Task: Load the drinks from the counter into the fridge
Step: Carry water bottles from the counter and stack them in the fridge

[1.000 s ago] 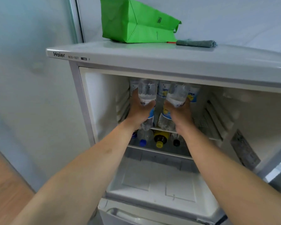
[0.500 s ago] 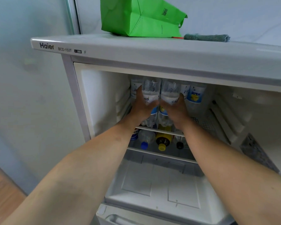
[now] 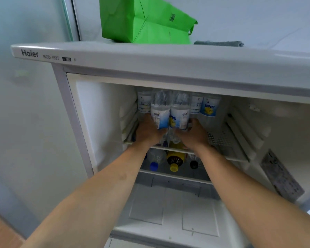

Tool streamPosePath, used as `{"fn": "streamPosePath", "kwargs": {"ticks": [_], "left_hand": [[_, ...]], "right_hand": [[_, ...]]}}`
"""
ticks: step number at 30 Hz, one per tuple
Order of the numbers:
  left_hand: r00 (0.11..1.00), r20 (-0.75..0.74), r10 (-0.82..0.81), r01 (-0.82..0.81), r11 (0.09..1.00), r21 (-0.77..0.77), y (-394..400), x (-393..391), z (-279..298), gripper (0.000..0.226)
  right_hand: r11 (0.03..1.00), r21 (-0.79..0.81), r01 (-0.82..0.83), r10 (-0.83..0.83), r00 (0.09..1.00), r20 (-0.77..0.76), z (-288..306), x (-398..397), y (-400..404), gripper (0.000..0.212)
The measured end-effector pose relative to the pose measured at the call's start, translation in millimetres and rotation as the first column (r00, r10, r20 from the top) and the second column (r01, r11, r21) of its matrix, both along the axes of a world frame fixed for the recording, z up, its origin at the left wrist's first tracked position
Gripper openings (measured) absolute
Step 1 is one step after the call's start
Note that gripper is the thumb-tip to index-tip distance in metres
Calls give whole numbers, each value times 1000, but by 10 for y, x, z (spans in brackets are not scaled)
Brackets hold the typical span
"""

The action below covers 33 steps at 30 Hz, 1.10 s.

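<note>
At frame centre, your left hand (image 3: 147, 131) wraps one clear water bottle (image 3: 160, 113) and your right hand (image 3: 193, 133) its twin (image 3: 180, 113), fingers curled round the lower bodies, both upright on the fridge's upper shelf (image 3: 227, 159). Full bottles like these are likely heavy, with thin walls that give and slick labels; grip low and firmly, without crushing them.

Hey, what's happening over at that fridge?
A person is loading bottled drinks into an open Haier fridge. The left hand and the right hand each grip a water bottle, left bottle and right bottle, standing them side by side on the upper shelf before more bottles. Others lie on the shelf below.
</note>
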<state>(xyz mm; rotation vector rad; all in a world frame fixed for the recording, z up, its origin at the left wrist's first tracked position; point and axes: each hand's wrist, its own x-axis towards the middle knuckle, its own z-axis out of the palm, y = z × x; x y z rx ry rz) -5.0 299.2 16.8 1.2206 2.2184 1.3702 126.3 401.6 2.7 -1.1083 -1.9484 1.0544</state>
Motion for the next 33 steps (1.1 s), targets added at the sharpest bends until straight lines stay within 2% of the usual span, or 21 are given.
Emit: {"fn": "streamPosePath", "kwargs": {"ticks": [5, 10, 15, 21, 25, 33], "left_hand": [[997, 74, -14, 12, 1000, 28, 85, -5, 71, 48], [984, 161, 75, -83, 996, 44, 234, -37, 68, 48], [961, 277, 2, -51, 984, 170, 345, -11, 10, 34], [884, 466, -48, -40, 983, 177, 421, -56, -46, 37], [860, 508, -43, -58, 982, 182, 442, -81, -70, 38], [829, 559, -19, -91, 982, 168, 462, -98, -60, 37]], "right_hand": [[1000, -6, -19, 19, 1000, 16, 63, -48, 52, 51], [1000, -22, -1, 1, 1000, 30, 55, -161, 133, 47], [998, -40, 43, -42, 999, 23, 37, -320, 235, 54], [996, -64, 63, -67, 997, -48, -2, -463, 344, 58], [996, -58, 67, -72, 994, -82, -32, -486, 385, 57], [994, -38, 106, -107, 994, -34, -65, -537, 472, 53]]}}
